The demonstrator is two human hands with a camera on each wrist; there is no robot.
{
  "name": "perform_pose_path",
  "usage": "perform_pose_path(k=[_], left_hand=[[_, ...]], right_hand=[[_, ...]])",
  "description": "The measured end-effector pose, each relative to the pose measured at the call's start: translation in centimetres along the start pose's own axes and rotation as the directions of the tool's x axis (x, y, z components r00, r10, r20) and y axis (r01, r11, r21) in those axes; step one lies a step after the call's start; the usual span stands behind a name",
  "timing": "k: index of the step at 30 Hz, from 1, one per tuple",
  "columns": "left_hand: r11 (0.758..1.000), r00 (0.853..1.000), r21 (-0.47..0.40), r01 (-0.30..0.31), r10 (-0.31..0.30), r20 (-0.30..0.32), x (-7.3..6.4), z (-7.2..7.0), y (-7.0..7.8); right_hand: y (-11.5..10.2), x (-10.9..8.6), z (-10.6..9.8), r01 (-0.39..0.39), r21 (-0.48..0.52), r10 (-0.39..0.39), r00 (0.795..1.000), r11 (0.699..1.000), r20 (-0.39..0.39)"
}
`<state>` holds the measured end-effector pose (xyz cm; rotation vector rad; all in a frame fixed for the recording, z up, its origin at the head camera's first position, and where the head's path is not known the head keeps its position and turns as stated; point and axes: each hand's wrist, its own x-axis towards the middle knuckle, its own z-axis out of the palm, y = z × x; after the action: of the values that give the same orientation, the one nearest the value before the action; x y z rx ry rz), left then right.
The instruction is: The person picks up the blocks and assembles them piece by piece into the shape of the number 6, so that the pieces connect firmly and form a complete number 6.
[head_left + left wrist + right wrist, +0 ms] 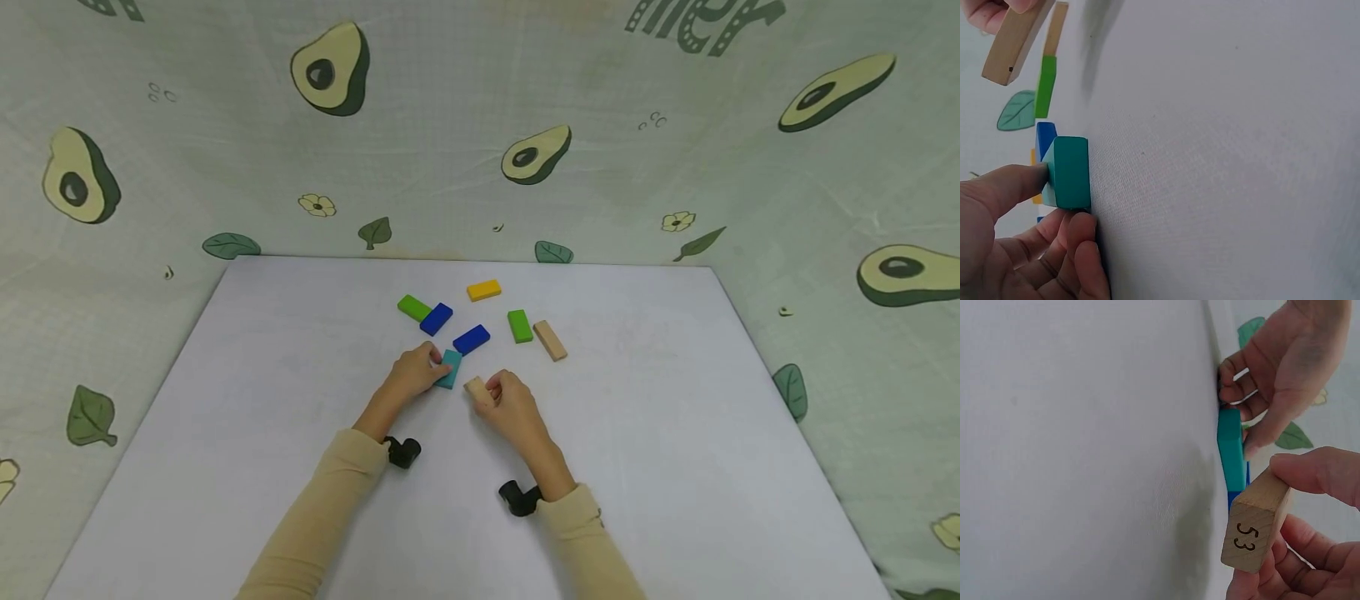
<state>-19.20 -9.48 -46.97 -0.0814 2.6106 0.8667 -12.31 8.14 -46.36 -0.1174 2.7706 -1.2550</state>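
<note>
My left hand [415, 371] holds a teal wooden block [449, 369] that lies flat on the white table. In the left wrist view the thumb presses on the teal block's [1071, 174] upper face while curled fingers sit against its side. To the right, my right hand [516, 412] pinches a plain wooden block [476, 387] between thumb and fingers, raised above the tabletop. The right wrist view shows the number 53 on the end of this plain block [1249, 536]. A dark blue block [472, 339] lies just beyond the teal one.
Farther back on the table [637, 417] lie a yellow block [484, 290], a green block [413, 307] touching another dark blue block [437, 319], and a second green block [520, 326] beside a second plain block [551, 341]. An avocado-print cloth [435, 167] hangs behind the table.
</note>
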Motion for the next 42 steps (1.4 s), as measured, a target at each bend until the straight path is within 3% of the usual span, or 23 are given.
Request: perform_pose_path(k=[17,25,33,42], left_hand=[[0.999,0.999,-0.026,-0.035,0.035,-0.004,0.1,-0.1,-0.2],[0.999,1.000,-0.022,-0.028,0.028,0.000,0.3,0.1,-0.6],[0.999,0.999,-0.027,-0.036,0.037,0.000,0.5,0.1,-0.7],[0.999,0.999,-0.022,-0.040,0.040,0.010,0.5,0.1,-0.7]], right_hand=[[-1.2,-0.2,3.3,-0.032,0.016,0.031,0.999,0.999,0.017],[-1.7,-0.3,3.9,-0.040,-0.013,0.040,0.999,0.999,0.003],[-1.8,-0.1,4.1,-0.074,0.003,0.074,0.996,0.997,0.048],[-1.5,0.1,4.1,-0.037,0.000,0.037,0.998,0.999,0.041]])
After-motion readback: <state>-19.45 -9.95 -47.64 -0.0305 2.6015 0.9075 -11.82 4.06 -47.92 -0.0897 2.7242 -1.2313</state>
